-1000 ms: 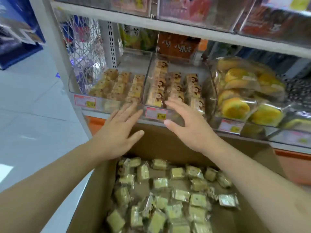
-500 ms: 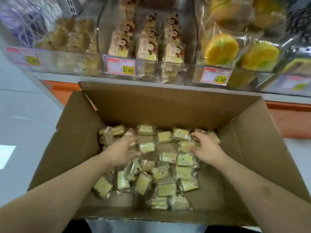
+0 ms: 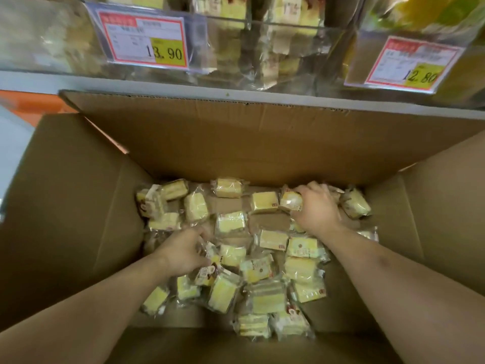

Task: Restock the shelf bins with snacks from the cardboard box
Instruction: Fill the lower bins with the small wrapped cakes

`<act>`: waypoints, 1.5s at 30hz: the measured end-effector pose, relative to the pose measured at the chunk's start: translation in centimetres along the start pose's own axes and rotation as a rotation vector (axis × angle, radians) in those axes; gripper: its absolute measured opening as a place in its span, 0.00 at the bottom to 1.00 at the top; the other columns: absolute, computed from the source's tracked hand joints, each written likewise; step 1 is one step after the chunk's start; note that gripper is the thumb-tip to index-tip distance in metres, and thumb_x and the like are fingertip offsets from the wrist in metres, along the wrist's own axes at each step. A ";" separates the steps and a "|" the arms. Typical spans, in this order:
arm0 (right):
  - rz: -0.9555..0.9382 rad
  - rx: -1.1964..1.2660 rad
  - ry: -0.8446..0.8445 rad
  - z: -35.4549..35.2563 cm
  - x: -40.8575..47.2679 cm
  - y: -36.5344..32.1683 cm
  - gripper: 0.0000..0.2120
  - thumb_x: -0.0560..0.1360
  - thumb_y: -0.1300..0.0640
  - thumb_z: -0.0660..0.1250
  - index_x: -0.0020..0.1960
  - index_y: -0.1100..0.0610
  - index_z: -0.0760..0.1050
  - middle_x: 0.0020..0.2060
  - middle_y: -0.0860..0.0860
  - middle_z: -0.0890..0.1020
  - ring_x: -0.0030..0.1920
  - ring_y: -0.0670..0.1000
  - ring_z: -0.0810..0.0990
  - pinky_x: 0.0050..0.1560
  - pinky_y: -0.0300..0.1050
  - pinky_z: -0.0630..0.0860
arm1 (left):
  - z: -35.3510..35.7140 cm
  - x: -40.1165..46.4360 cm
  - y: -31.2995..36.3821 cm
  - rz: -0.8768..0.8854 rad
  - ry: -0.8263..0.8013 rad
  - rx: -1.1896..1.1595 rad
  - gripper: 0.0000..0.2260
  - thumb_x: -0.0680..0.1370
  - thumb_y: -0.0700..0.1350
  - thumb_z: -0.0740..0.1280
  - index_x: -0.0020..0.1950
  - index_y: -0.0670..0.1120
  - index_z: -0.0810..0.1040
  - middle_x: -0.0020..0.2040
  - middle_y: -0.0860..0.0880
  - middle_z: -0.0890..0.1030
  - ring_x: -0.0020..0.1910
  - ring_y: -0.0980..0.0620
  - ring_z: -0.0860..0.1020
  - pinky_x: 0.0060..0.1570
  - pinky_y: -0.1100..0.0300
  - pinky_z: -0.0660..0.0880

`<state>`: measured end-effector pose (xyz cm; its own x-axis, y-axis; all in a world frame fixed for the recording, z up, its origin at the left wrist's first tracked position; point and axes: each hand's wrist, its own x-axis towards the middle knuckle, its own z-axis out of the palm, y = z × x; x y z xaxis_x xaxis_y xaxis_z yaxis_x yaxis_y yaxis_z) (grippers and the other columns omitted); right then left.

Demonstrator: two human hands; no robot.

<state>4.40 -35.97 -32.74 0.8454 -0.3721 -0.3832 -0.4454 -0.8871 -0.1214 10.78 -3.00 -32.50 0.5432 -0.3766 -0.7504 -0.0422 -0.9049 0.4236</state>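
An open cardboard box [image 3: 78,206] stands below the shelf, its bottom strewn with several yellow cake snacks in clear wrappers [image 3: 231,223]. My left hand [image 3: 183,252] is down among the packs at the box's left middle, fingers curled round a wrapped snack [image 3: 210,261]. My right hand [image 3: 317,208] is at the back right of the box and grips a wrapped snack [image 3: 290,202] between thumb and fingers. The clear shelf bins [image 3: 262,48] with similar packs run along the top of the view.
Price tags reading 13.90 [image 3: 143,39] and 12.80 [image 3: 412,64] hang on the bin fronts. The grey shelf edge [image 3: 183,85] overhangs the box's back flap [image 3: 210,132]. Pale floor [image 3: 10,143] shows at the left.
Both hands came down from the shelf bins into the box, and the view dropped closer. The right hand now grips a snack at the back right; the left has closed on a pack.
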 end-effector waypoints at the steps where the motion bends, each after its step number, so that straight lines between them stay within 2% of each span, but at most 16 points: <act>1: 0.000 -0.016 0.020 -0.1 -0.3 -0.2 0.29 0.74 0.47 0.77 0.72 0.53 0.77 0.63 0.53 0.78 0.67 0.57 0.72 0.73 0.52 0.67 | -0.2 -0.2 -0.1 -0.018 0.017 -0.054 0.20 0.72 0.46 0.82 0.58 0.55 0.76 0.52 0.55 0.81 0.48 0.56 0.82 0.49 0.58 0.81; 3: -0.007 0.005 0.050 -0.8 -1.0 -0.6 0.26 0.73 0.44 0.77 0.67 0.54 0.79 0.60 0.53 0.78 0.64 0.57 0.74 0.70 0.53 0.69 | -1.2 -0.7 0.2 -0.046 0.054 -0.175 0.20 0.72 0.44 0.82 0.59 0.52 0.77 0.54 0.53 0.81 0.51 0.54 0.82 0.51 0.58 0.80; 6: 0.007 0.185 0.016 -3.4 -2.8 -2.1 0.21 0.72 0.40 0.76 0.59 0.50 0.77 0.53 0.49 0.78 0.57 0.54 0.78 0.56 0.52 0.78 | -3.4 -2.0 0.9 -0.039 0.124 -0.334 0.17 0.71 0.45 0.83 0.55 0.48 0.81 0.52 0.48 0.85 0.51 0.50 0.84 0.50 0.57 0.79; 8: 0.043 0.316 -0.061 -6.1 -4.1 -3.7 0.20 0.72 0.44 0.76 0.56 0.49 0.72 0.48 0.48 0.80 0.45 0.51 0.82 0.41 0.49 0.80 | -5.4 -3.9 2.2 -0.006 0.158 -0.418 0.14 0.71 0.45 0.83 0.52 0.45 0.84 0.49 0.47 0.86 0.52 0.49 0.84 0.51 0.57 0.77; 10: 0.040 0.418 -0.125 -9.1 -5.5 -5.4 0.19 0.73 0.46 0.76 0.56 0.48 0.70 0.47 0.47 0.81 0.40 0.48 0.82 0.35 0.47 0.78 | -7.3 -6.4 3.8 0.029 0.171 -0.542 0.14 0.72 0.43 0.83 0.54 0.43 0.85 0.51 0.45 0.87 0.53 0.48 0.85 0.54 0.55 0.79; 12: -0.026 0.515 -0.129 -12.3 -7.3 -7.2 0.20 0.73 0.45 0.77 0.57 0.46 0.71 0.48 0.43 0.77 0.44 0.43 0.78 0.41 0.44 0.78 | -9.2 -9.2 5.5 0.065 0.166 -0.685 0.14 0.74 0.44 0.81 0.57 0.44 0.84 0.54 0.43 0.87 0.53 0.46 0.85 0.53 0.52 0.80; 15: -0.114 0.706 -0.074 -17.4 -10.9 -10.4 0.19 0.73 0.46 0.78 0.56 0.48 0.72 0.51 0.43 0.77 0.45 0.40 0.75 0.46 0.38 0.74 | -11.6 -13.6 7.7 0.157 0.152 -0.893 0.07 0.77 0.46 0.78 0.53 0.47 0.86 0.55 0.41 0.87 0.55 0.40 0.85 0.60 0.42 0.80; 18: -0.194 0.774 -0.032 -21.3 -14.8 -12.9 0.21 0.73 0.44 0.79 0.57 0.46 0.69 0.53 0.43 0.79 0.47 0.40 0.76 0.47 0.38 0.75 | -13.2 -18.2 9.7 0.258 0.131 -1.080 0.08 0.81 0.45 0.73 0.57 0.44 0.84 0.52 0.40 0.87 0.48 0.41 0.85 0.54 0.42 0.80; 21: -0.228 0.748 0.078 -24.6 -19.0 -14.3 0.26 0.72 0.41 0.79 0.59 0.44 0.66 0.54 0.41 0.79 0.51 0.41 0.78 0.47 0.41 0.76 | -14.0 -23.1 11.8 0.325 0.147 -1.147 0.13 0.83 0.47 0.69 0.66 0.43 0.80 0.58 0.39 0.87 0.57 0.35 0.85 0.57 0.39 0.82; 25: -0.322 0.785 0.076 -26.8 -23.5 -14.9 0.30 0.71 0.44 0.81 0.62 0.41 0.63 0.57 0.42 0.79 0.56 0.43 0.81 0.57 0.46 0.80 | -14.5 -27.9 13.5 0.410 0.201 -1.054 0.19 0.78 0.48 0.76 0.67 0.47 0.78 0.55 0.45 0.88 0.54 0.44 0.87 0.53 0.44 0.84; 28: -0.354 0.872 0.003 -27.4 -25.0 -14.9 0.30 0.71 0.52 0.81 0.62 0.39 0.64 0.58 0.45 0.82 0.57 0.45 0.84 0.63 0.50 0.81 | -14.8 -29.7 14.1 0.442 0.312 -1.003 0.21 0.73 0.46 0.81 0.63 0.48 0.79 0.46 0.51 0.89 0.43 0.52 0.88 0.34 0.59 0.82; 29: -0.351 0.893 -0.005 -27.5 -25.2 -14.9 0.30 0.72 0.57 0.81 0.61 0.40 0.65 0.57 0.45 0.84 0.57 0.44 0.85 0.63 0.49 0.82 | -15.0 -30.0 14.2 0.447 0.327 -1.005 0.21 0.72 0.46 0.82 0.62 0.48 0.79 0.45 0.52 0.89 0.41 0.53 0.88 0.33 0.60 0.81; 33: -0.303 0.946 0.043 -27.8 -24.8 -14.9 0.30 0.71 0.63 0.82 0.59 0.41 0.69 0.53 0.47 0.86 0.54 0.44 0.86 0.59 0.48 0.84 | -15.4 -29.9 14.6 0.456 0.325 -1.012 0.21 0.72 0.47 0.82 0.63 0.49 0.81 0.51 0.47 0.89 0.49 0.46 0.89 0.47 0.49 0.84; 38: -0.251 1.037 0.103 -29.1 -22.5 -14.4 0.29 0.73 0.70 0.78 0.61 0.45 0.70 0.52 0.39 0.86 0.55 0.42 0.86 0.60 0.47 0.84 | -17.7 -29.0 14.9 0.476 0.314 -1.069 0.18 0.74 0.44 0.79 0.63 0.44 0.82 0.54 0.43 0.88 0.55 0.42 0.87 0.63 0.40 0.79; 41: -0.214 1.044 0.135 -29.4 -21.0 -14.4 0.29 0.74 0.70 0.77 0.60 0.43 0.70 0.51 0.41 0.87 0.54 0.41 0.86 0.59 0.47 0.84 | -18.6 -28.3 15.0 0.469 0.307 -1.141 0.20 0.73 0.45 0.79 0.62 0.39 0.82 0.54 0.39 0.88 0.54 0.40 0.87 0.62 0.42 0.80; 45: -0.222 1.048 0.088 -28.8 -20.1 -15.0 0.28 0.73 0.70 0.77 0.61 0.46 0.70 0.48 0.32 0.84 0.52 0.39 0.86 0.54 0.41 0.83 | -18.7 -27.6 15.3 0.462 0.234 -1.193 0.17 0.76 0.48 0.76 0.59 0.38 0.85 0.53 0.39 0.88 0.46 0.44 0.87 0.49 0.52 0.82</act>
<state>2.60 -23.02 3.14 0.9380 -0.2873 -0.1940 -0.2751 -0.2762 -0.9209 10.83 -2.75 4.23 0.8164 -0.4511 -0.3605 0.4383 0.0776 0.8955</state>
